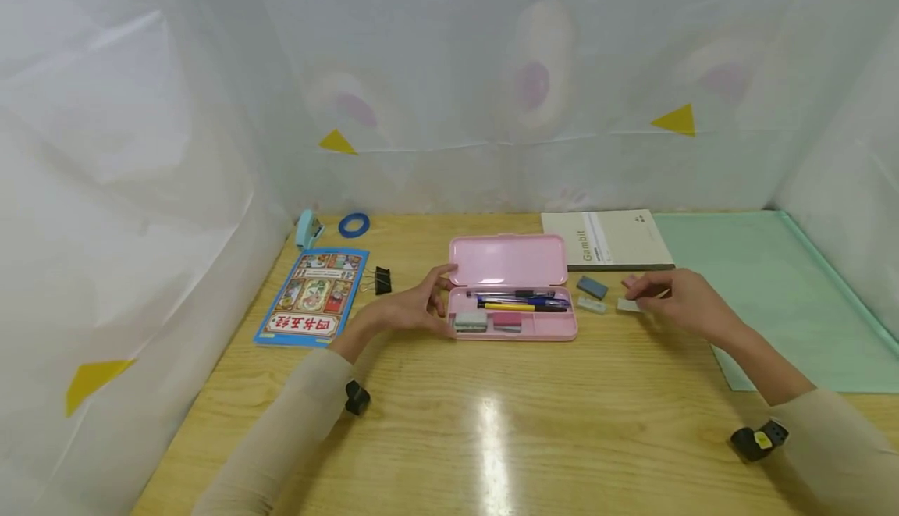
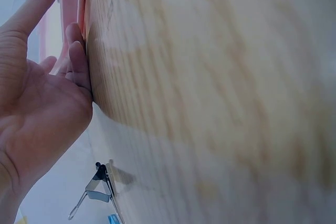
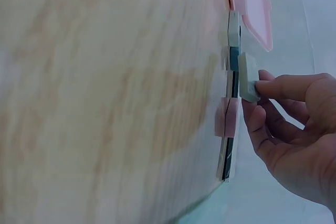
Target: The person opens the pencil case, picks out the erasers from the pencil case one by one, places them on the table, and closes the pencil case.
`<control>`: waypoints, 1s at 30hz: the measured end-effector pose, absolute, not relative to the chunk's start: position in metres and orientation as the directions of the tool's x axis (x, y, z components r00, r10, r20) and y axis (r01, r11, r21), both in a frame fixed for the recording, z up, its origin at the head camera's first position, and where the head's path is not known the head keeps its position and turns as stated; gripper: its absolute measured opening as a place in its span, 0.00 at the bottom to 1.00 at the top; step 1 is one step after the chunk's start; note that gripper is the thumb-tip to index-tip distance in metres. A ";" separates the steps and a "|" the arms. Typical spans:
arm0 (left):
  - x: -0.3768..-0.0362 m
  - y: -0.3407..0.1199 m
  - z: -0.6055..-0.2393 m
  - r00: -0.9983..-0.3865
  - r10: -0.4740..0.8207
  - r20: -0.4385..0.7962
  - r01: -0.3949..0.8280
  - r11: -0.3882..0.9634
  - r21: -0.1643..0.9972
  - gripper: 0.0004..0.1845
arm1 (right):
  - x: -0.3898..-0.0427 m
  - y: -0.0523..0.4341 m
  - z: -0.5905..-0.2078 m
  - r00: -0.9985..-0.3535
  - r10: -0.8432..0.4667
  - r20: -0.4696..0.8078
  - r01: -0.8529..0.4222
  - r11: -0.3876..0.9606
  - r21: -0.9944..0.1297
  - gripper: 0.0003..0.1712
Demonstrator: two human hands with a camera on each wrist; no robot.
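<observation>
An open pink pencil case point(image 1: 507, 336) lies mid-table, lid tipped back. My left hand point(image 1: 414, 305) spans its left end, thumb at the front corner and index finger near the hinge. In the case, several pens point(image 1: 523, 305) lie above a whitish eraser point(image 1: 470, 322) and a pink-and-grey eraser point(image 1: 507, 321). To the right, my right hand point(image 1: 684, 305) pinches a white eraser point(image 3: 248, 77) between thumb and fingers. Left of this hand lie a blue eraser point(image 1: 592, 287) and another white eraser point(image 1: 591, 305). A pink eraser point(image 3: 227, 117) is partly hidden behind the fingers in the head view.
Behind the erasers lies a Gambit notebook point(image 1: 618, 239), beside a green mat point(image 1: 794, 297). On the left are a blue-edged booklet point(image 1: 312, 296), a black binder clip point(image 1: 382, 280), a light-blue stapler point(image 1: 307, 229) and a blue tape roll point(image 1: 354, 225). White sheeting point(image 1: 449, 172) encloses the table.
</observation>
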State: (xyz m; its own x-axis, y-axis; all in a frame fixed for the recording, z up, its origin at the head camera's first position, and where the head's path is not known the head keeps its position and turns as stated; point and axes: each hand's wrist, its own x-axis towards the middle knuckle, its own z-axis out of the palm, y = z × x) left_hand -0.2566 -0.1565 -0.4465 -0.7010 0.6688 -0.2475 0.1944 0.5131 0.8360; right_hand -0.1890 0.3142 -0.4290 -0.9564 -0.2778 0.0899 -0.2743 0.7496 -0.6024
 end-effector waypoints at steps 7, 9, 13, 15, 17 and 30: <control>-0.256 -0.156 -0.446 -0.697 0.674 -0.244 0.192 0.504 0.842 0.61 | -0.190 0.315 -0.435 -0.958 -0.276 0.075 -0.264 0.752 -0.604 0.06; -0.256 -0.156 -0.446 -0.695 0.676 -0.245 0.193 0.503 0.843 0.61 | -0.190 0.315 -0.435 -0.957 -0.276 0.085 -0.272 0.758 -0.593 0.06; -0.257 -0.156 -0.447 -0.700 0.669 -0.250 0.193 0.515 0.835 0.62 | -0.191 0.314 -0.432 -0.956 -0.273 0.104 -0.281 0.760 -0.586 0.08; -0.257 -0.157 -0.446 -0.703 0.665 -0.250 0.194 0.518 0.833 0.62 | -0.192 0.313 -0.429 -0.959 -0.263 0.103 -0.272 0.759 -0.591 0.09; -0.257 -0.157 -0.446 -0.704 0.665 -0.249 0.193 0.517 0.834 0.62 | -0.193 0.311 -0.426 -0.963 -0.252 0.095 -0.257 0.758 -0.599 0.10; -0.255 -0.156 -0.444 -0.699 0.674 -0.240 0.194 0.502 0.843 0.61 | -0.203 0.256 -0.417 -0.894 -0.445 0.058 -0.355 0.622 -0.698 0.16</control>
State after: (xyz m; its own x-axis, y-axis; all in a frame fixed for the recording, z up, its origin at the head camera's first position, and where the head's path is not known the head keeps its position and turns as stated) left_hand -0.2551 -0.1556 -0.4442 -0.6990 0.6736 -0.2401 0.1939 0.5017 0.8431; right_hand -0.2031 0.2558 -0.4168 -0.8935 -0.4452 0.0579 -0.3550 0.6216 -0.6983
